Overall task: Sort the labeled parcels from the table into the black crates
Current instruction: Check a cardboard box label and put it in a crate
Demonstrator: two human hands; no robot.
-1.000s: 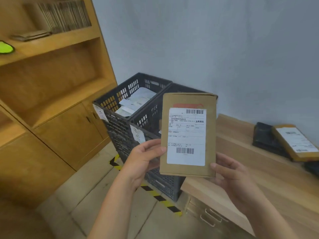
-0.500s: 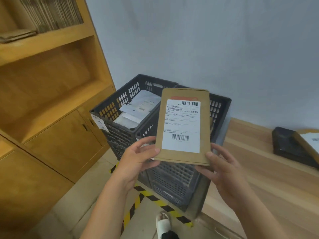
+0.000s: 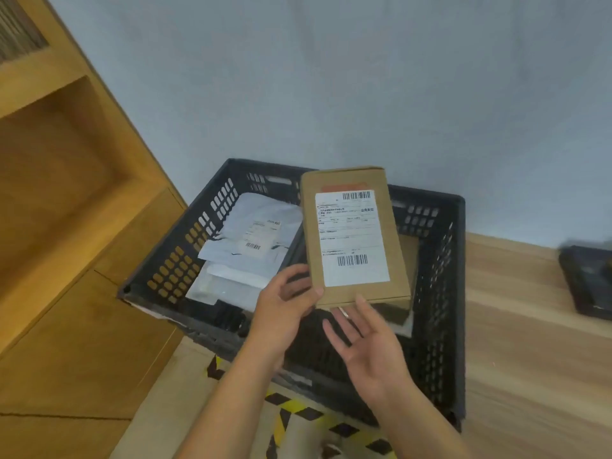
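Note:
A flat brown cardboard parcel [image 3: 354, 236] with a white barcode label hangs tilted over the right black crate [image 3: 442, 293]. My left hand [image 3: 284, 308] pinches its lower left corner, thumb on top and fingers underneath. Just below the parcel's bottom edge, my right hand [image 3: 367, 342] is spread palm up with straight fingers, and one fingertip touches that edge. Another brown parcel [image 3: 408, 256] lies inside the right crate beneath it. The left black crate [image 3: 180, 260] holds white and grey mailer bags [image 3: 251, 240].
The wooden table [image 3: 516, 326] adjoins the right crate, with a black parcel [image 3: 586, 281] near its far right. A wooden cabinet [image 3: 66, 233] stands left of the crates. Yellow-black tape [image 3: 294, 409] marks the floor in front.
I have stepped closer and now look down into the crates. The parcel has come down over the right crate. My right hand has let go of it and opened.

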